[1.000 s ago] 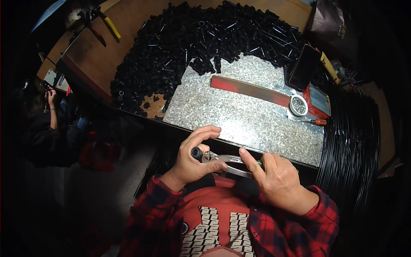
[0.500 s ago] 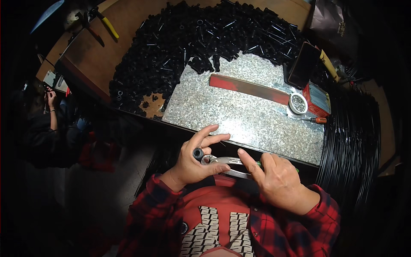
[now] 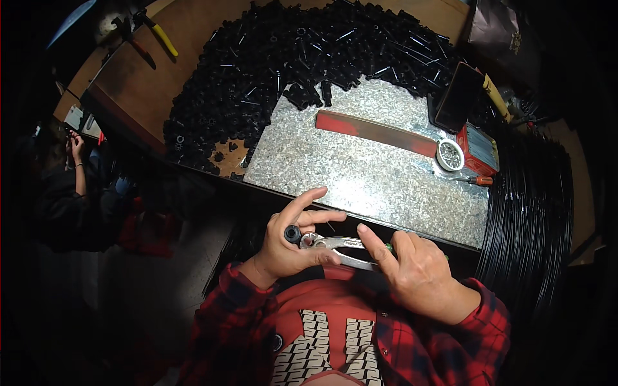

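Observation:
At the near edge of the bench, my left hand [image 3: 280,249] curls its lower fingers around a black tube-shaped part [image 3: 293,233], whose round hollow end faces up. Its index finger points outward, and the thumb lies along the silver pliers [image 3: 347,244]. The pliers' head sits right beside the tube; whether the jaws grip it is hidden. My right hand [image 3: 420,265] closes around the pliers' handles, where a bit of green shows, with its index finger stretched along them. A thin dark wire-like piece [image 3: 331,226] shows by my left fingertips.
A speckled slab [image 3: 386,186] bears a red-brown bar [image 3: 373,134], a white cup of small metal bits [image 3: 449,155] and an orange-handled screwdriver [image 3: 479,181]. Behind lies a heap of black parts [image 3: 309,51]. Long black rods [image 3: 528,212] stand right; a co-worker's hand [image 3: 77,148] shows far left.
My left hand, the black tube and the pliers' head have shifted slightly left. The left thumb has slid a little toward the pliers' head. My right hand has hardly moved.

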The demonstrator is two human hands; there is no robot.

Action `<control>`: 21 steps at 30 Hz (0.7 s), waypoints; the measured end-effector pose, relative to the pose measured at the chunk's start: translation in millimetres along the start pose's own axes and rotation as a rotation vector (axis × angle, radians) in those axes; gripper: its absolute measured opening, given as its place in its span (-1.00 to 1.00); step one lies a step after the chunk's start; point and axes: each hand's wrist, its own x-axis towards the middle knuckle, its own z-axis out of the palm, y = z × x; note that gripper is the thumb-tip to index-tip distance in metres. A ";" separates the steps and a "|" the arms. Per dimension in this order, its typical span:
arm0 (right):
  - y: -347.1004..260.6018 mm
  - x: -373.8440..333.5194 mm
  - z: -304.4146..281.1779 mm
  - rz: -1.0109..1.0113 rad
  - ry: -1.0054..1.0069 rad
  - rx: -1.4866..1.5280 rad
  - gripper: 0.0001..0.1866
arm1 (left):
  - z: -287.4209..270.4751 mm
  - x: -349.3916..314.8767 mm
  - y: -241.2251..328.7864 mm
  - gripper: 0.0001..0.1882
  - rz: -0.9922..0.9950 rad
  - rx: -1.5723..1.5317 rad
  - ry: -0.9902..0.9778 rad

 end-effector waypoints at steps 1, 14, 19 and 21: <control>-0.2 0.4 0.2 0.001 -0.008 0.007 -0.34 | -0.6 0.1 -0.5 0.06 -0.002 0.000 -0.003; 10.7 -8.8 19.7 0.101 -0.022 0.220 -0.32 | 2.8 0.9 8.1 -0.36 -0.066 0.074 0.183; 54.8 -21.5 35.7 0.319 0.033 0.225 -0.40 | 0.6 1.6 3.8 -0.49 -0.089 0.011 0.285; 74.7 -27.0 50.6 0.356 0.077 0.166 -0.40 | 3.6 1.0 8.0 -0.50 -0.098 0.010 0.276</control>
